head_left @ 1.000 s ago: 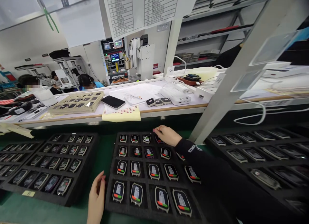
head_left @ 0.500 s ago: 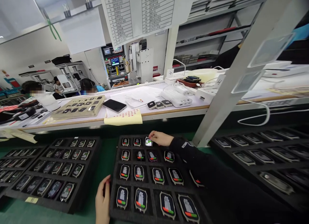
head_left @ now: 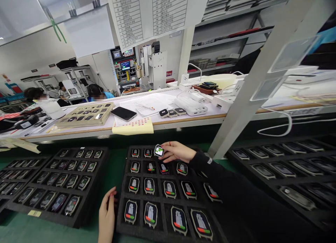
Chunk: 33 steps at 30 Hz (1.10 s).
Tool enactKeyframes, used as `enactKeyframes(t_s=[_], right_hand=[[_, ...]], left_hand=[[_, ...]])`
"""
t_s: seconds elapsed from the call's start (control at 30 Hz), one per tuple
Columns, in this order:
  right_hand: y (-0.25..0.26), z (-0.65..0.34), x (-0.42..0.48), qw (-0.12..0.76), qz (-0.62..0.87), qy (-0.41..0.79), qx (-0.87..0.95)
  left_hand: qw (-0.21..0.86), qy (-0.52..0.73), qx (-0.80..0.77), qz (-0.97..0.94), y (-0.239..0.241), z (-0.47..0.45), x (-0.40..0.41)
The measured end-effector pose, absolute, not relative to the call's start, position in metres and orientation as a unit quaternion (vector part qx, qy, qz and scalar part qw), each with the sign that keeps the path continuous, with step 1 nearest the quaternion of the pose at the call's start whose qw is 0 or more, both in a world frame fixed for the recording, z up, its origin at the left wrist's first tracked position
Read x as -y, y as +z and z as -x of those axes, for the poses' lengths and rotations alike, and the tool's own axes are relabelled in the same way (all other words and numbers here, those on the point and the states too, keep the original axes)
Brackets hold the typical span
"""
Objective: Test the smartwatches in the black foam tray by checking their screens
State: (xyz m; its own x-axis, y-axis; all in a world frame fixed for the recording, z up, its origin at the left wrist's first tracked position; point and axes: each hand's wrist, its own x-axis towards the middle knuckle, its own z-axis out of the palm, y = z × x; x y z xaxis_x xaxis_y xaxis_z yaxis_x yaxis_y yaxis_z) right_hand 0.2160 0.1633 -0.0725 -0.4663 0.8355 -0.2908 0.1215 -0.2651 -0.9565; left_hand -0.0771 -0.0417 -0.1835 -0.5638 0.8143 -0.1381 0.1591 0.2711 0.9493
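Observation:
A black foam tray [head_left: 121, 187] lies in front of me with several lit smartwatch bodies in its pockets. My right hand [head_left: 177, 151] reaches over the tray's far row and pinches one watch body [head_left: 159, 150], which shows a white and green screen and is tilted up out of its pocket. My left hand [head_left: 107, 216] rests against the tray's near left edge, fingers curled on the rim. A black sleeve covers my right forearm and hides part of the tray's right column.
A second black tray of watch bodies [head_left: 63, 180] lies to the left, more dark trays [head_left: 283, 169] to the right. A slanted white post [head_left: 244, 96] rises beside my right arm. The raised bench behind holds a beige tray [head_left: 84, 114], a phone [head_left: 123, 113], papers and chargers. People sit far left.
My right hand moved left along the far row, closed on a watch body and lifted it out of its pocket. My left hand stayed at the tray's edge.

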Motion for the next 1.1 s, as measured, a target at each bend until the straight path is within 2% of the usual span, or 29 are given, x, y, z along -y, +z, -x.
enactKeyframes(t_s=[0.3,0.57,0.77,0.93,1.1], right_hand=[[-0.056,-0.231,-0.097,0.327,0.284,0.77,0.469],[-0.049,-0.246,-0.078,0.359,0.23,0.729,0.535],[-0.049,-0.256,-0.074,0.377,0.244,0.684,0.576],[-0.05,-0.253,-0.071,0.357,0.257,0.668,0.601],[-0.049,-0.254,-0.069,0.374,0.26,0.67,0.587]], left_hand=[[0.298,0.494,-0.722,-0.382,-0.191,0.077,0.03],[0.31,0.452,-0.699,-0.46,-0.188,0.092,-0.002],[0.301,0.459,-0.696,-0.463,-0.192,0.095,-0.031],[0.307,0.456,-0.701,-0.455,-0.185,0.089,-0.03],[0.307,0.452,-0.706,-0.451,-0.18,0.086,-0.025]])
